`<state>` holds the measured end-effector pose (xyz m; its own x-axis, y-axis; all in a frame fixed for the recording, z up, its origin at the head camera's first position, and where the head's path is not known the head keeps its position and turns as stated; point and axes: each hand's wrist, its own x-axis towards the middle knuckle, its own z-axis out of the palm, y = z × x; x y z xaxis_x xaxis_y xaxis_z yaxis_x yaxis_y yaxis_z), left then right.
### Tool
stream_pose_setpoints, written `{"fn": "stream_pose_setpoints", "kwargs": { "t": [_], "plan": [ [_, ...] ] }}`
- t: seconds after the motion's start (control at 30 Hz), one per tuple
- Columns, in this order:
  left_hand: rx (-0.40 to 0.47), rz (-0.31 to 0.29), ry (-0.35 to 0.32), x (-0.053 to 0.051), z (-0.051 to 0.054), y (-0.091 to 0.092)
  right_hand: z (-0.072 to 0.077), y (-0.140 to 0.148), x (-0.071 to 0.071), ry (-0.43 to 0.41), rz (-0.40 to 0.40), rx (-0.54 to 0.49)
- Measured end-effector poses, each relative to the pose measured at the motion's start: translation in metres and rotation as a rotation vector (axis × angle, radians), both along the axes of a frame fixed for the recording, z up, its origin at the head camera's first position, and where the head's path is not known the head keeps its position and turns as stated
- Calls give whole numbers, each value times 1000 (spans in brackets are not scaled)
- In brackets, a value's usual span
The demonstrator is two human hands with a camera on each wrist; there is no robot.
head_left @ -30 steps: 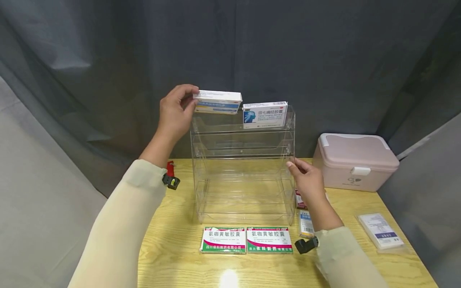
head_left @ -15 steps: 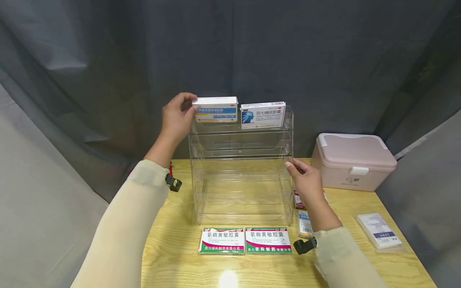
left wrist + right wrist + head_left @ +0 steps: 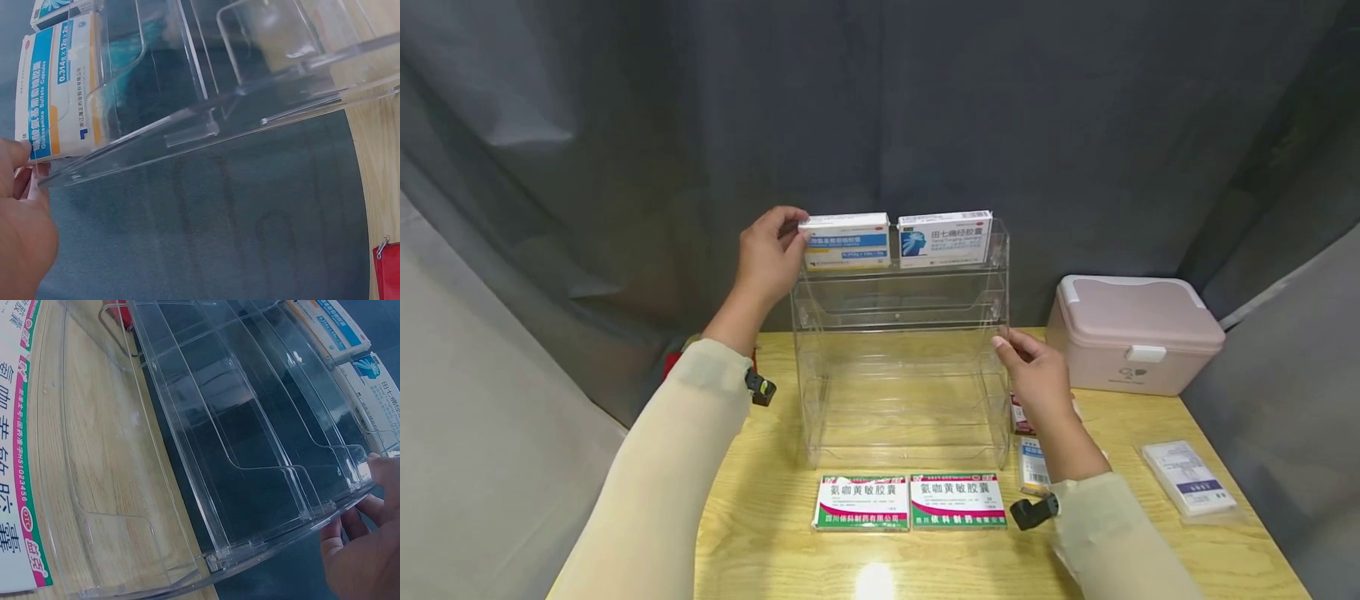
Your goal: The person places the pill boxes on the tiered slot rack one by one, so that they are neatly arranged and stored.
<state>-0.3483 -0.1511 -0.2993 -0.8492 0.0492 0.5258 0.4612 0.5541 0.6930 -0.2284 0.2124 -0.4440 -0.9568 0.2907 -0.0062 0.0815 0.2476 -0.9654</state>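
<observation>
A clear acrylic display rack (image 3: 902, 318) with several tiers stands upright on the table. In its top tier, at the left, sits a white, blue and yellow medicine box (image 3: 848, 247). My left hand (image 3: 769, 257) pinches that box by its left end; the left wrist view shows the thumb and fingers at its edge beside the rack's side panel. To its right in the same tier leans a white medicine box (image 3: 946, 242) with a blue head picture. My right hand (image 3: 1039, 375) grips the edge of the rack's right side panel, seen also in the right wrist view.
Two green and white medicine boxes (image 3: 958, 502) lie flat before the rack. Near the right forearm are a small blue and white box (image 3: 1033, 463) and a dark red box (image 3: 1021, 417). A pink medicine chest (image 3: 1138, 337) and a bagged white pack (image 3: 1189, 479) stand further right.
My left hand has lowered the white, blue and yellow box into the top tier, and its front now faces forward beside the other box. The right hand stays on the rack.
</observation>
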Motion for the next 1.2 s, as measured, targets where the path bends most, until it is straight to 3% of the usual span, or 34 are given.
{"fn": "stream_pose_setpoints", "kwargs": {
  "t": [0.3, 0.57, 0.73, 0.8, 0.9, 1.03, 1.2],
  "plan": [
    [-11, 23, 1, -1, -3, -2, -1, -2, 0, 23, -19, 10],
    [16, 4, -27, 0, -2, -3, -2, -2, -1, 17, -28, 14],
    [77, -15, -7, 9, -12, -9, -2, -2, -1, 1, -21, 9],
    [134, -15, -5, 17, -21, -14, -3, -3, 0, -7, -16, 5],
    [258, -14, -58, 34, -40, -20, -3, -2, 1, -16, -15, 9],
    [419, -31, -214, 59, -80, -26, -3, -1, 1, -7, -12, 26],
    [457, -73, -385, 77, -134, -28, -2, -1, 0, -1, -7, 24]
  ]
}}
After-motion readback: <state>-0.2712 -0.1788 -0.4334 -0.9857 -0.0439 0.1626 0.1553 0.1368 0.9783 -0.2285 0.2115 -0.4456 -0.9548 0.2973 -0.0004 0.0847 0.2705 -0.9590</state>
